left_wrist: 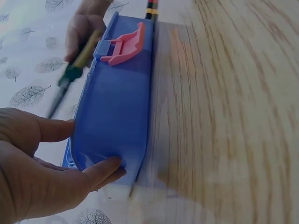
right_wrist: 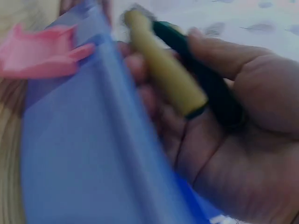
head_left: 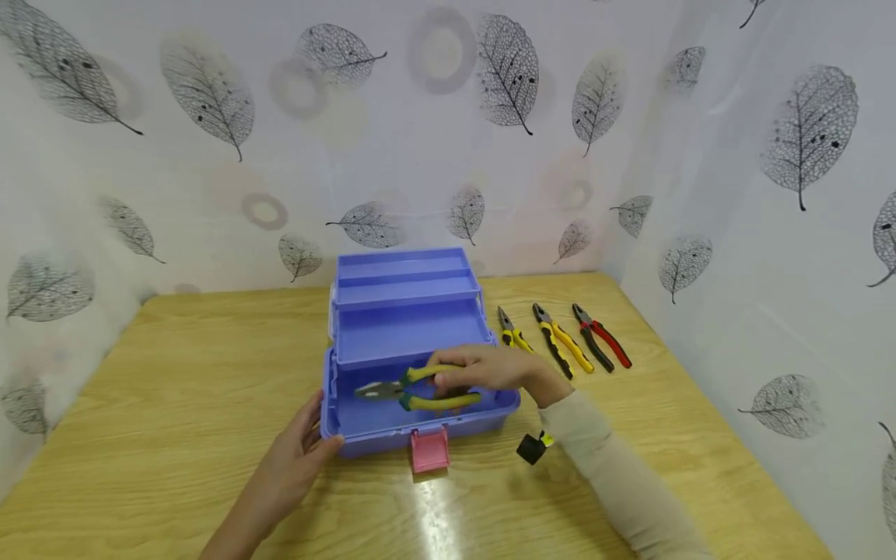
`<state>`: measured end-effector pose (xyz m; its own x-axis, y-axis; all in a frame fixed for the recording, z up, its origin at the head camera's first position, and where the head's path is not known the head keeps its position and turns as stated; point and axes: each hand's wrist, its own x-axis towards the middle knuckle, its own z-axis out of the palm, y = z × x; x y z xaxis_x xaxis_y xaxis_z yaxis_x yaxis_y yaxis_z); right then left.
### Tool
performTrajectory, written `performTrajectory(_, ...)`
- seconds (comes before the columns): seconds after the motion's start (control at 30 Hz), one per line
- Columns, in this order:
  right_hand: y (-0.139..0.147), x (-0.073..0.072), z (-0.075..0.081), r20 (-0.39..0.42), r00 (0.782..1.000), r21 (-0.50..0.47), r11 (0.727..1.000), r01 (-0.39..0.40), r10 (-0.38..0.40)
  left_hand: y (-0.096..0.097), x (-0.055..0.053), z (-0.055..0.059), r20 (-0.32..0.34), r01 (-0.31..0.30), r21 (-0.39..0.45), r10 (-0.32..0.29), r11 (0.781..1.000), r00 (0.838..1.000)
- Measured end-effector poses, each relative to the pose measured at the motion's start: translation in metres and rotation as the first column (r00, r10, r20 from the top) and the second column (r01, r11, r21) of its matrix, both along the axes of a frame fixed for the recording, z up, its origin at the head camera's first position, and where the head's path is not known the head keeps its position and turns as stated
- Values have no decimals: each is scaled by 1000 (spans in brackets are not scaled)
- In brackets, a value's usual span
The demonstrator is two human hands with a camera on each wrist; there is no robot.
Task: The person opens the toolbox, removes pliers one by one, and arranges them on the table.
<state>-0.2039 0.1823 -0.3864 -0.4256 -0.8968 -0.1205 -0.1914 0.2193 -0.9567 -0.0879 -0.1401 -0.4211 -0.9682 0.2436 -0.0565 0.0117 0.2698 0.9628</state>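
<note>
An open blue-purple toolbox (head_left: 420, 435) stands on the table, its stepped upper trays raised at the back and a pink latch (head_left: 430, 450) hanging down in front. My left hand (head_left: 297, 459) grips its front left corner, thumb at the front and fingers along the side. Over the lower compartment, my right hand (head_left: 483, 367) holds a pair of pliers (head_left: 441, 402) with yellow and green handles, jaws pointing left. In the right wrist view, the handles (right_wrist: 170, 70) lie between thumb and fingers, above the box rim. The pliers look apart from the compartment's floor.
Right of the toolbox lie yellow-black long-nose pliers (head_left: 507, 323), yellow-black pliers (head_left: 560, 342) and red-black pliers (head_left: 602, 339). A small black square piece (head_left: 532, 449) shows beside my right sleeve. A leaf-patterned sheet (head_left: 392, 155) hangs behind the wooden table (head_left: 175, 435).
</note>
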Motion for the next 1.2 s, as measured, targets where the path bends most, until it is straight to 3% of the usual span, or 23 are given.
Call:
performTrajectory(0.07, 11, 2, 9, 145, 989, -118, 992, 38, -21, -1, 0, 1, 3, 3, 2, -3, 1000, 1000)
performTrajectory(0.2, 34, 4, 28, 371, 927, -317, 932, 174, -47, -3, 0, 1, 11, 12, -8, -12, 1000, 1000)
performTrajectory(0.3, 52, 5, 42, 440, 888, -360, 879, 313, -136, -4, 0, 0, -1, 13, -14, -13, 1000, 1000)
performTrajectory(0.47, 84, 8, 53, 467, 802, -301, 785, 541, -373, -6, 0, -2, -13, 15, -19, -15, 1000, 1000)
performTrajectory(0.57, 106, 10, 55, 415, 778, -294, 740, 605, -471, -5, -1, -2, -10, 20, -30, -20, 999, 1000)
performTrajectory(0.67, 127, 13, 61, 299, 762, -265, 718, 644, -574, -4, -2, 0, -7, 27, -35, -27, 999, 1000)
performTrajectory(0.83, 160, 22, 72, 110, 695, -192, 671, 716, -710, -3, -2, 0, -4, 35, -38, -35, 999, 999)
performTrajectory(0.93, 178, 26, 78, 18, 629, -158, 619, 769, -777, -4, -2, 0, -5, 35, -35, -36, 999, 999)
performTrajectory(1.03, 196, 29, 77, -105, 538, -92, 546, 832, -837, -4, -2, 0, -10, 35, -22, -36, 999, 999)
performTrajectory(1.13, 214, 28, 68, -255, 442, 5, 456, 890, -860, -5, -3, -1, -16, 42, -10, -42, 999, 999)
performTrajectory(1.2, 225, 24, 57, -327, 411, 63, 414, 908, -851, -7, -2, -1, -15, 42, -22, -42, 999, 999)
